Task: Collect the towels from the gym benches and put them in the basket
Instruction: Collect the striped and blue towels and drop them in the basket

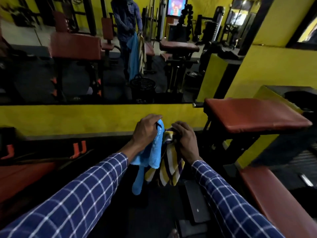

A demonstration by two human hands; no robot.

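Your left hand [147, 129] has its fingers curled over the top of the blue towel [152, 157], which hangs down from that grip. Your right hand [185, 140] is clamped on the striped towel [171, 169] just beside it, and the two cloths touch. Both hang in front of the yellow wall [68, 117], left of the red bench [253, 114]. The basket [142, 85] shows only in the mirror [77, 74] (black, on the floor before your reflection).

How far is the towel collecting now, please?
Done: two towels are off the benches; the red bench shows none. In hand: left hand grips the blue towel, right hand the striped towel. Left: both go into the basket, seen in the mirror.
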